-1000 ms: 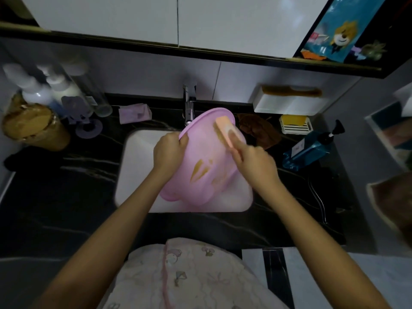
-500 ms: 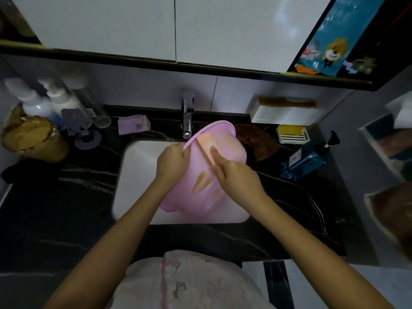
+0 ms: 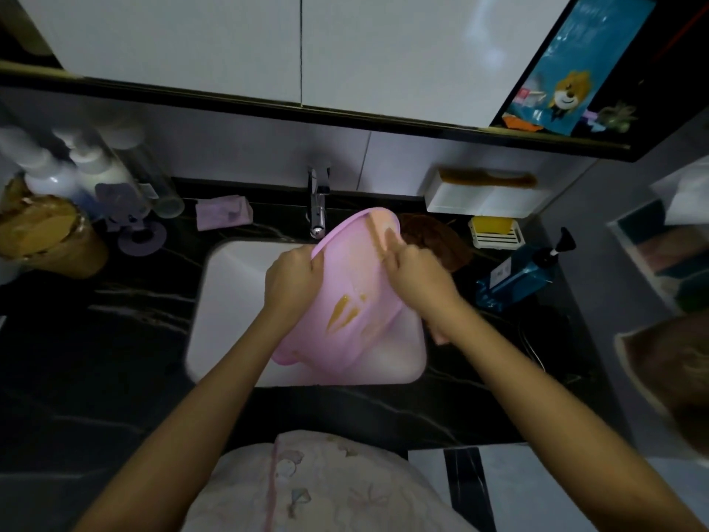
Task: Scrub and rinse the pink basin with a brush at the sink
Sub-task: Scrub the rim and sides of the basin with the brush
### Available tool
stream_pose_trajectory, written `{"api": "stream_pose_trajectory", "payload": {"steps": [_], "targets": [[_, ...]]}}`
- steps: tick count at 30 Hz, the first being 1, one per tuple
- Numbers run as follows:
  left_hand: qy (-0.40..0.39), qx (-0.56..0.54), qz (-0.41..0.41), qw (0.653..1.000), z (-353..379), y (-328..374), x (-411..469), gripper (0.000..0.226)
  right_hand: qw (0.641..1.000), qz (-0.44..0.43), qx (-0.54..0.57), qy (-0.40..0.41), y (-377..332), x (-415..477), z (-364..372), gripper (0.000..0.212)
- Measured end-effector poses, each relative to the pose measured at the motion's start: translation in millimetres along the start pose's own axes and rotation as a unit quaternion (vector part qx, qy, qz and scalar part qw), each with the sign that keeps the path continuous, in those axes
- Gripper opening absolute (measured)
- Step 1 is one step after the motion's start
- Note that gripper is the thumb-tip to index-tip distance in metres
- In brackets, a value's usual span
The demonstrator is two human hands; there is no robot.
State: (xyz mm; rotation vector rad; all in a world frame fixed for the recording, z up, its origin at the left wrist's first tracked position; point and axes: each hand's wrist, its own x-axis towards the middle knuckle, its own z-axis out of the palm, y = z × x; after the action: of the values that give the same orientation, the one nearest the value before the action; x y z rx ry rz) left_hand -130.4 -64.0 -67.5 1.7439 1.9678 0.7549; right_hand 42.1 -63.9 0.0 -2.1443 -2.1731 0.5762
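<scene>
The pink basin (image 3: pixel 345 286) is tilted up on its edge over the white sink (image 3: pixel 230 301), its inside facing me, with a yellow-brown smear on its bottom. My left hand (image 3: pixel 293 280) grips the basin's left rim. My right hand (image 3: pixel 418 278) holds a peach-coloured brush (image 3: pixel 380 228) and presses it against the inner wall near the basin's upper rim. The brush's bristles are hidden against the plastic.
A chrome tap (image 3: pixel 318 203) stands just behind the basin. On the black counter are white pump bottles (image 3: pixel 50 167) and a brown container (image 3: pixel 42 232) at left, a pink cloth (image 3: pixel 222 213), a brown cloth (image 3: pixel 433 240), a soap dish (image 3: pixel 495 232) and a blue pump bottle (image 3: pixel 521 274) at right.
My right hand slid the brush left across the inner wall, then back up toward the upper rim. My left hand kept its grip on the tilted basin.
</scene>
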Motion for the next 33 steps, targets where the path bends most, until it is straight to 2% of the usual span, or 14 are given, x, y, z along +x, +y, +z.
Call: {"api": "stream_pose_trajectory", "payload": {"steps": [2,4,5,8,13,15,17,19,21,23,25,27,30,33], "targets": [[0.004,-0.012,-0.006,1.000,-2,-5,1,0.027,0.994,-0.099,-0.008,-0.036,-16,-34,18,0.051],[0.001,-0.015,-0.004,1.000,-2,-6,2,0.028,0.984,-0.160,-0.074,-0.034,-15,-43,23,0.054],[-0.002,-0.016,-0.003,1.000,-3,-7,2,0.029,0.986,-0.132,-0.098,-0.013,-7,-29,20,0.054],[-0.010,-0.033,0.007,0.999,-3,-7,3,0.028,0.997,-0.009,-0.066,0.025,8,6,-1,0.050],[-0.030,-0.043,0.013,0.999,-3,-11,4,0.025,0.983,-0.119,-0.143,-0.001,-11,-35,20,0.056],[-0.069,-0.065,0.027,0.995,-7,-14,6,0.014,0.985,-0.090,-0.145,0.022,-2,-20,17,0.055],[-0.110,-0.169,0.050,0.978,-14,-21,3,0.009,0.989,-0.074,-0.127,0.023,0,-10,14,0.054],[-0.054,-0.204,0.075,0.975,-17,-41,-7,0.020,0.986,-0.093,-0.134,0.020,-5,-15,18,0.054],[0.015,-0.140,0.081,0.987,-14,-65,-23,0.018,0.986,-0.088,-0.135,0.035,-6,-18,22,0.055],[-0.006,-0.120,0.043,0.992,-4,-82,-40,0.011,0.989,-0.070,-0.125,0.044,-2,-11,20,0.055],[-0.021,-0.130,-0.023,0.991,9,-86,-53,0.022,0.991,-0.069,-0.106,0.040,3,-7,19,0.053],[0.018,-0.144,-0.052,0.988,16,-81,-55,0.027,0.995,-0.065,-0.066,0.037,4,-4,15,0.050],[0.079,-0.134,-0.032,0.987,11,-65,-43,0.031,0.997,-0.057,-0.041,0.041,-4,-10,12,0.051],[0.077,-0.093,-0.013,0.993,0,-54,-21,0.029,0.981,-0.162,-0.105,-0.003,-12,-40,30,0.054]]}}
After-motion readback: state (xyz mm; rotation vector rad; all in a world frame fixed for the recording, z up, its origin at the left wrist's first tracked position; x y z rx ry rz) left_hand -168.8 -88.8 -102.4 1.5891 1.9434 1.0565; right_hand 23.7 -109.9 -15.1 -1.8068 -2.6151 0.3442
